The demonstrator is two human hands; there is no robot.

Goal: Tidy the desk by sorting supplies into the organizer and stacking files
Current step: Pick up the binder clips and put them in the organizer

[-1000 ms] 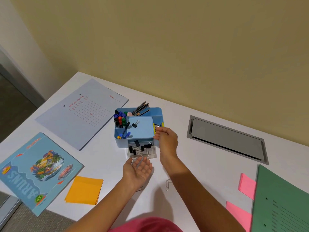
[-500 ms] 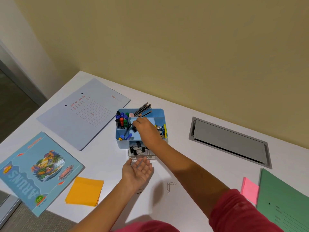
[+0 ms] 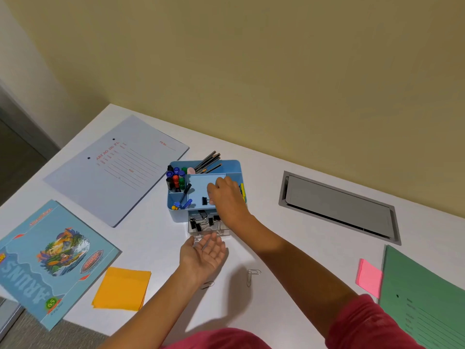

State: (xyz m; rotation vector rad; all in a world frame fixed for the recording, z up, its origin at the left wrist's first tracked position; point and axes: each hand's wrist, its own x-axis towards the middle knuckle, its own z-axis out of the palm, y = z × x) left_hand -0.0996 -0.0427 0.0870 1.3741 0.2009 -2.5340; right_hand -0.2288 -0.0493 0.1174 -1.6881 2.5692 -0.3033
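Note:
A blue organizer (image 3: 176,215) stands mid-desk with markers, pencils and a flat middle tray. Its clear drawer (image 3: 194,230) is pulled out at the front and holds several black binder clips. My right hand (image 3: 226,200) reaches over the tray and pinches a black binder clip (image 3: 204,200) by its wire handle, near the tray's front edge. My left hand (image 3: 204,253) rests palm up and relaxed, right in front of the drawer, holding nothing. Two paper clips lie loose on the desk, one (image 3: 252,276) under my right forearm and one (image 3: 207,285) beside my left wrist.
A pale blue file (image 3: 115,170) lies at the back left and a green file (image 3: 425,301) at the right edge. An illustrated notebook (image 3: 50,260) overhangs the near left edge. Orange sticky notes (image 3: 122,289), pink sticky notes (image 3: 368,277) and a grey cable hatch (image 3: 337,206) are also on the desk.
My right hand moved from the organizer's right compartment to the binder clip in the tray, took hold of it and drew it toward the tray's front. My left hand stayed palm up.

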